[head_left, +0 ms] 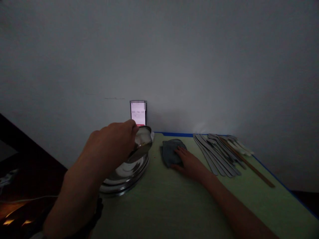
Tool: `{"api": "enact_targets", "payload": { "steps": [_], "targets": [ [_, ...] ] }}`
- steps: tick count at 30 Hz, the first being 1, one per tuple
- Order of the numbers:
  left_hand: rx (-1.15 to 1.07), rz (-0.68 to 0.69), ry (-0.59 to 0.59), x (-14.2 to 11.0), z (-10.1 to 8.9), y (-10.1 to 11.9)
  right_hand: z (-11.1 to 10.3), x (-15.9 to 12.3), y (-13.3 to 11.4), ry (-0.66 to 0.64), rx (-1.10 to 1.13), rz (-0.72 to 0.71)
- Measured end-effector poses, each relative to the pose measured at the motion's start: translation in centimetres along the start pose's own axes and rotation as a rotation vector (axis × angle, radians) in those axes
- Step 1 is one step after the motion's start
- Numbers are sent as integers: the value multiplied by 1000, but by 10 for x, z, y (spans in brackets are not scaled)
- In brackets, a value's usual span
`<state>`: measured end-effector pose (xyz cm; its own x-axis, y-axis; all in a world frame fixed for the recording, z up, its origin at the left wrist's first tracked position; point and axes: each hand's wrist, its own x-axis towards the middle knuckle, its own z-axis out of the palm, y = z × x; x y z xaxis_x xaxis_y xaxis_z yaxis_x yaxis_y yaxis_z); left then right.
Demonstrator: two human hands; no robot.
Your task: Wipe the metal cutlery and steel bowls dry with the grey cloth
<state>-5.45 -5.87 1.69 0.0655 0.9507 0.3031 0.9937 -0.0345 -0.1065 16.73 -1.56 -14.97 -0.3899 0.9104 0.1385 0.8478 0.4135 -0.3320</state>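
Note:
My left hand (117, 139) is closed on the rim of a small shiny metal bowl (144, 142), its fingers partly hidden behind the wrist and bowl. The bowl is tilted above a stack of round steel plates (127, 177) at the left of the table. Farther right, my right hand (188, 162) grips a folded grey-blue cloth (170, 154) that lies on the tabletop, with thumb and fingers at its near right side.
A phone (138, 113) showing a running timer leans against the wall behind the plates. Metal knives and other flatware (219, 156), brown chopsticks (249, 164) and white spoons (240, 146) lie at the right. Blue tape edges the green table (159, 205).

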Motion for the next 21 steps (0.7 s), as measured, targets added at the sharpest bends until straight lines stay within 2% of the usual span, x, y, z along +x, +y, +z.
{"api": "enact_targets", "payload": {
  "steps": [2,5,7,9,12,14,16,18,21],
  "targets": [
    [-90,-13,146,3,-1,5,-3,2,-3,28,-30,39],
    [-289,4,363,9,0,18,-11,6,-1,39,-70,169],
    [-481,45,458,11,3,27,-24,8,5,61,-49,229],
    [-718,121,482,11,8,35,-46,10,11,145,31,248],
    [-1022,226,455,10,15,43,-91,12,13,336,112,341],
    [-1130,265,458,9,20,46,-122,12,8,374,124,340],
    [-1176,333,505,9,24,48,-145,7,-2,371,171,296],
    [-1138,479,596,8,28,50,-158,-2,-12,333,268,248],
    [-925,764,734,3,32,59,-164,-21,-28,53,305,76]
  ]
}}
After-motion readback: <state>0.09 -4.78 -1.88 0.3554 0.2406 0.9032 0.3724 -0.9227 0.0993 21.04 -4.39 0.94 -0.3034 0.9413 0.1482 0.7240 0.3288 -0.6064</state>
